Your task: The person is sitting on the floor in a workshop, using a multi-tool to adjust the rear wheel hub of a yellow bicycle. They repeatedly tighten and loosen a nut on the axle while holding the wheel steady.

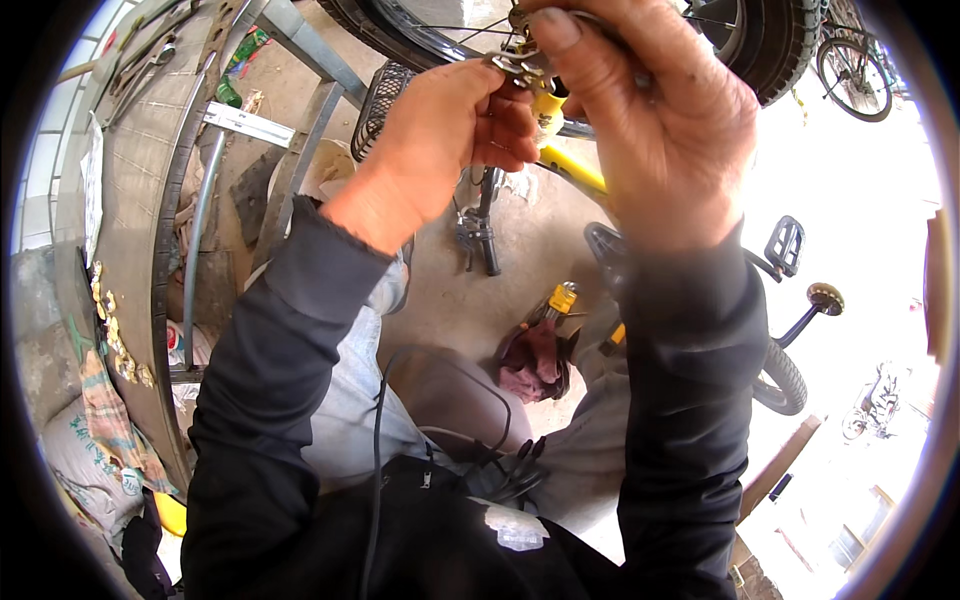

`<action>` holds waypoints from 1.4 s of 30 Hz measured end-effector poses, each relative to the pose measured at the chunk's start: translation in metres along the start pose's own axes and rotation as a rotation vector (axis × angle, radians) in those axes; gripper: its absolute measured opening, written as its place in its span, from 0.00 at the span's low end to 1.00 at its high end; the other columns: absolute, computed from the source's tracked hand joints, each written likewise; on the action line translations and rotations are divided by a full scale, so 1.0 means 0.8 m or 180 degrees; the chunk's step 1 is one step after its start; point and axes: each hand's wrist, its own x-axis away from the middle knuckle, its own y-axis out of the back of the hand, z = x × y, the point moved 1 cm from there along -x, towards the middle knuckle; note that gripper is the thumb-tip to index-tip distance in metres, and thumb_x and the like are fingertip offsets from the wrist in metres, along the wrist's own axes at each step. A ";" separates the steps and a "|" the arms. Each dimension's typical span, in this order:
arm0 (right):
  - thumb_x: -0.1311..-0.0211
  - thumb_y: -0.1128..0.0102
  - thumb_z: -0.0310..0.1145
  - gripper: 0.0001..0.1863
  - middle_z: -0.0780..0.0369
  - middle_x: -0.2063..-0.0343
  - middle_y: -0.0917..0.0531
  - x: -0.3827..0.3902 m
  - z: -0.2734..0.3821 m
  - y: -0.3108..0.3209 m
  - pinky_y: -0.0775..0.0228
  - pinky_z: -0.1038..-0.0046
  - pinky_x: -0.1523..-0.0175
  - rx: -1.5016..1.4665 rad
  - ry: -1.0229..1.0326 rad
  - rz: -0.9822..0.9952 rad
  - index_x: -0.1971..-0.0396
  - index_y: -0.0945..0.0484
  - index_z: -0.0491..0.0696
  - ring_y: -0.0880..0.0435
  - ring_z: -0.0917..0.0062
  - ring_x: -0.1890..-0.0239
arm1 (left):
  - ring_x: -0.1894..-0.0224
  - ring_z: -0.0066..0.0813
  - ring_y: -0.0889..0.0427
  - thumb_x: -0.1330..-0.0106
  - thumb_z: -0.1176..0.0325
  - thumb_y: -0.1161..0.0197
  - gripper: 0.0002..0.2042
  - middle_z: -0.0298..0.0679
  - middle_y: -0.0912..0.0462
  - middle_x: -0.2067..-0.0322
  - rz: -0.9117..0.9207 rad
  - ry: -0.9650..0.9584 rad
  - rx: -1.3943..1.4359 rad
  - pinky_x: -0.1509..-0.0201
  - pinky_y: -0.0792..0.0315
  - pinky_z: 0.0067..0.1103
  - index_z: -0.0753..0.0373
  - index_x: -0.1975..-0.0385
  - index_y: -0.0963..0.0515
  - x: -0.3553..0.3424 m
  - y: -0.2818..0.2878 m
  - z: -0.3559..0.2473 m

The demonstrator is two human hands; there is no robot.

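Observation:
My left hand [435, 140] is closed at the top of the view, its thumb and forefinger pinching a small silvery metal part [525, 70]. My right hand [665, 125] is curled beside it, thumb pressed toward the same spot; a dark, thin thing shows in its grip, too hidden to name. Just beyond both hands is a bicycle wheel [400, 45] with thin spokes and a black tyre. Under my fingers runs the yellow bicycle frame [570, 168], partly covered by the right hand. Below lies a handlebar grip [487, 255] near the floor.
On the left stands a metal-framed workbench [140, 200] with hand tools [155, 60] along its top. A yellow-handled tool [563, 297] and a maroon cloth [535, 360] are below, between my legs. A bicycle pedal [786, 245] sticks out at right; another bicycle [855, 80] stands farther off.

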 end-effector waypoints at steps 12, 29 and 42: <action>0.47 0.34 0.25 0.07 0.61 0.81 0.19 0.039 -0.023 0.052 0.30 0.80 0.70 0.0408 -0.1125 0.0199 0.68 0.19 0.41 0.22 0.84 0.78 | 0.77 0.20 0.21 0.28 0.59 0.50 0.13 0.33 0.23 0.78 -0.0701 -0.1565 -0.1149 0.73 0.27 0.15 0.64 0.65 0.27 0.014 -0.006 -0.008; 0.44 0.35 0.30 0.08 0.58 0.80 0.18 0.050 -0.050 0.031 0.30 0.78 0.71 0.0476 -0.1320 0.0260 0.67 0.20 0.42 0.21 0.82 0.79 | 0.75 0.17 0.22 0.31 0.64 0.43 0.09 0.34 0.22 0.76 -0.0699 -0.1995 -0.1421 0.71 0.27 0.13 0.64 0.63 0.25 0.007 -0.005 -0.015; 0.43 0.36 0.34 0.10 0.59 0.83 0.21 0.048 -0.051 0.025 0.34 0.77 0.75 0.0626 -0.1564 0.0385 0.69 0.20 0.41 0.26 0.83 0.82 | 0.74 0.17 0.22 0.34 0.69 0.40 0.08 0.34 0.21 0.72 -0.0593 -0.2140 -0.1497 0.71 0.27 0.13 0.66 0.61 0.25 -0.003 0.002 -0.013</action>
